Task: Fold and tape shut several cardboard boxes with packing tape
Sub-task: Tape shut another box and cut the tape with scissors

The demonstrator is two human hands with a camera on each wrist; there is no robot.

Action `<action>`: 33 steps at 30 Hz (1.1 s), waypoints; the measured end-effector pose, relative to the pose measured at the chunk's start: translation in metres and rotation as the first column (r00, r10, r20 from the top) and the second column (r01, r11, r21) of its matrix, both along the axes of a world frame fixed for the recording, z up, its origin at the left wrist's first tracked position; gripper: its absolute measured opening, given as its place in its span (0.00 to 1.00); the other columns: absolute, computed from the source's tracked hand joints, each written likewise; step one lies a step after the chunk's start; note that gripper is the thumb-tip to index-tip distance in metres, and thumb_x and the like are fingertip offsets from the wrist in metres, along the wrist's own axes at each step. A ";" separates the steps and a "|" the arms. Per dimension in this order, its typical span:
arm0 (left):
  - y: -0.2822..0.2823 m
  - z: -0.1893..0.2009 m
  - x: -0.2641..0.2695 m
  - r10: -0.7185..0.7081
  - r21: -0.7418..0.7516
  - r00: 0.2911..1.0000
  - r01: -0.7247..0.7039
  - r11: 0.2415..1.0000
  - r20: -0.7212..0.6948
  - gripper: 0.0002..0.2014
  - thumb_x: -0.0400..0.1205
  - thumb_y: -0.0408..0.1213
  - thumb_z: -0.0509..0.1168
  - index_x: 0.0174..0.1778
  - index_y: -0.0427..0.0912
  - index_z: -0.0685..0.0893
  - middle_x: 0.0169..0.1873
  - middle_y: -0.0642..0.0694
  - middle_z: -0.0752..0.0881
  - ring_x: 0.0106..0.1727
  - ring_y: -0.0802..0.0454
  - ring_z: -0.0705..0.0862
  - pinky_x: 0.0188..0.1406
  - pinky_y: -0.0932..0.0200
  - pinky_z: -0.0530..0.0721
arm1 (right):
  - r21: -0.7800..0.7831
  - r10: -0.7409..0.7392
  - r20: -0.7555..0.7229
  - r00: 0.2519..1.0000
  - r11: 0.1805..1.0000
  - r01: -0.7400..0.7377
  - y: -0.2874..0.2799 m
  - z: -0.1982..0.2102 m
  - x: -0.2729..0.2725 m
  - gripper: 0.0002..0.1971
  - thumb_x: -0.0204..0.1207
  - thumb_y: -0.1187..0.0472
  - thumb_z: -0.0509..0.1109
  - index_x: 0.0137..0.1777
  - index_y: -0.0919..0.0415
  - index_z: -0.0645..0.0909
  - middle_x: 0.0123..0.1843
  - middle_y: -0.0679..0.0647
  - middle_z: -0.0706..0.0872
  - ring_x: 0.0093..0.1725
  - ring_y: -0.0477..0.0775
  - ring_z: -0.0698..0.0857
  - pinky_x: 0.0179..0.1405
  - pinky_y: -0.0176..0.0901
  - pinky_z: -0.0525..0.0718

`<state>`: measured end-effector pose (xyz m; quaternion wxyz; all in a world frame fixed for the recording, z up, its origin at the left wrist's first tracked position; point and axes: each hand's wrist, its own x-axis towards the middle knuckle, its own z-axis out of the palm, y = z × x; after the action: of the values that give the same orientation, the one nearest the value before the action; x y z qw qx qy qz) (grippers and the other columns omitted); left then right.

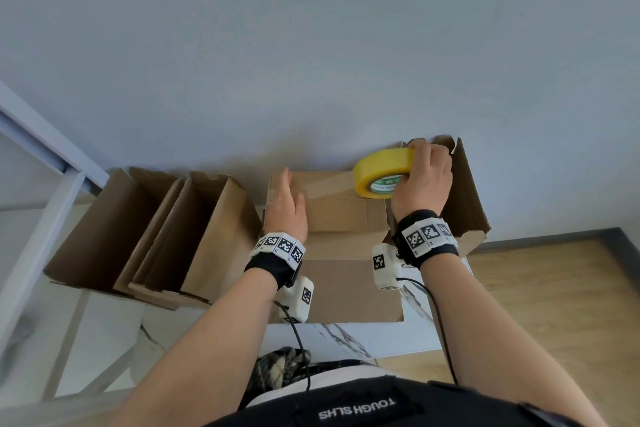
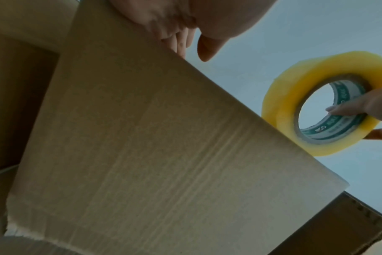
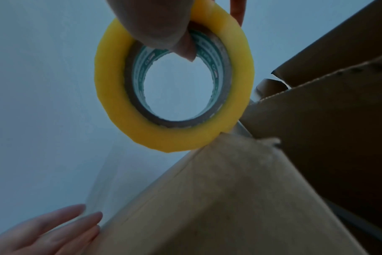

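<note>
A closed cardboard box (image 1: 346, 218) stands in front of me on the white table. My left hand (image 1: 287, 204) lies flat with straight fingers on the box's top left end, pressing down a clear strip of tape (image 1: 325, 184). At the box's far right end my right hand (image 1: 422, 180) grips the yellow tape roll (image 1: 384, 168), thumb inside the core and fingers over the rim. The strip runs from the roll across the top to the left hand. In the wrist views the roll (image 3: 175, 86) (image 2: 323, 103) hangs just above the box edge (image 3: 207, 189).
Folded flat boxes (image 1: 156, 236) lean together at the left of the table. An open box (image 1: 464, 194) with raised flaps stands right behind the roll. A blue-grey wall is close behind. The marbled table edge (image 1: 363, 340) is near my body; wooden floor lies at the right.
</note>
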<state>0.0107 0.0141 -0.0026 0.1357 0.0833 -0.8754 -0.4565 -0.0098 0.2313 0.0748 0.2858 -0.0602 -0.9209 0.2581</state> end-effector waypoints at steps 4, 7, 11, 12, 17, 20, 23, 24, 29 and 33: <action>0.000 0.003 0.001 0.022 -0.049 0.999 -0.020 0.999 0.041 0.25 0.88 0.35 0.57 0.82 0.43 0.65 0.77 0.44 0.74 0.79 0.46 0.72 0.78 0.43 0.71 | -0.102 0.027 0.008 1.000 0.994 -0.026 -0.002 -0.003 0.004 0.28 0.66 0.79 0.64 0.66 0.62 0.78 0.62 0.63 0.76 0.58 0.65 0.78 0.49 0.58 0.82; 0.005 0.013 0.006 0.038 -0.171 0.996 -0.024 0.985 0.082 0.23 0.90 0.41 0.55 0.83 0.46 0.66 0.78 0.46 0.74 0.78 0.46 0.71 0.77 0.47 0.71 | -0.406 0.016 0.024 1.000 0.914 -0.005 0.006 -0.001 0.001 0.30 0.69 0.78 0.68 0.71 0.57 0.77 0.69 0.54 0.70 0.58 0.54 0.80 0.54 0.44 0.83; 0.015 0.017 0.007 0.047 -0.282 0.993 -0.014 0.959 0.112 0.23 0.91 0.45 0.50 0.84 0.50 0.66 0.83 0.54 0.67 0.82 0.53 0.67 0.76 0.53 0.67 | -0.484 0.044 0.060 0.997 0.875 -0.009 0.015 0.001 0.001 0.20 0.72 0.74 0.69 0.64 0.62 0.81 0.70 0.55 0.76 0.62 0.50 0.79 0.58 0.28 0.79; 0.017 0.016 0.006 0.040 -0.288 0.992 -0.003 0.958 0.121 0.23 0.91 0.45 0.50 0.84 0.50 0.66 0.84 0.53 0.65 0.82 0.53 0.66 0.76 0.54 0.66 | -0.479 0.047 0.098 0.994 0.878 0.006 0.014 0.002 0.002 0.20 0.73 0.75 0.67 0.64 0.61 0.80 0.67 0.56 0.78 0.60 0.52 0.80 0.58 0.36 0.81; 0.014 0.011 0.000 0.028 -0.270 0.986 0.017 0.963 0.162 0.23 0.92 0.44 0.48 0.84 0.48 0.68 0.85 0.52 0.61 0.84 0.52 0.63 0.80 0.55 0.63 | -0.421 -0.025 0.104 0.994 0.905 0.067 0.013 0.001 0.005 0.23 0.70 0.81 0.60 0.63 0.63 0.77 0.62 0.58 0.74 0.54 0.56 0.78 0.52 0.45 0.78; 0.014 0.011 0.000 0.023 -0.319 0.983 0.036 0.947 0.180 0.23 0.92 0.45 0.48 0.83 0.47 0.69 0.86 0.51 0.61 0.85 0.52 0.61 0.80 0.55 0.62 | -0.368 -0.065 0.094 0.993 0.925 0.096 0.023 -0.002 0.003 0.24 0.69 0.81 0.61 0.63 0.63 0.78 0.63 0.59 0.73 0.59 0.60 0.77 0.59 0.49 0.80; 0.014 0.011 -0.002 0.007 -0.341 0.982 0.060 0.938 0.190 0.23 0.91 0.45 0.49 0.82 0.46 0.70 0.85 0.49 0.61 0.85 0.51 0.59 0.80 0.53 0.62 | -0.295 -0.058 0.094 0.994 0.952 0.084 0.024 -0.003 0.004 0.23 0.70 0.80 0.63 0.63 0.63 0.79 0.62 0.61 0.74 0.59 0.62 0.77 0.59 0.53 0.81; 0.012 0.010 -0.001 0.008 -0.354 0.980 0.065 0.933 0.200 0.23 0.91 0.45 0.49 0.82 0.47 0.70 0.85 0.49 0.61 0.85 0.51 0.59 0.81 0.53 0.62 | -0.284 -0.057 0.076 0.996 0.956 0.076 0.023 -0.003 0.005 0.23 0.69 0.80 0.63 0.62 0.63 0.79 0.61 0.61 0.75 0.58 0.62 0.77 0.58 0.56 0.82; -0.009 0.010 0.004 -0.004 -0.374 0.984 0.072 0.924 0.181 0.23 0.91 0.45 0.49 0.83 0.46 0.69 0.85 0.48 0.62 0.85 0.50 0.60 0.83 0.53 0.59 | -0.271 0.009 -0.009 1.000 0.963 -0.011 0.008 -0.003 0.014 0.26 0.64 0.80 0.61 0.61 0.63 0.82 0.57 0.61 0.79 0.57 0.64 0.77 0.54 0.62 0.80; -0.027 0.010 0.010 -0.043 -0.312 0.991 0.081 0.947 0.126 0.22 0.92 0.42 0.49 0.82 0.45 0.71 0.84 0.49 0.65 0.84 0.51 0.62 0.83 0.55 0.58 | -0.239 0.013 -0.038 0.999 0.971 -0.022 0.001 0.001 0.020 0.27 0.62 0.73 0.63 0.61 0.59 0.85 0.50 0.56 0.84 0.52 0.62 0.79 0.50 0.55 0.76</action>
<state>0.0205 -0.0128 0.0074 0.0810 0.0595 -0.9458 -0.3088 0.0100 0.2321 0.0758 0.2909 -0.0814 -0.8782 0.3709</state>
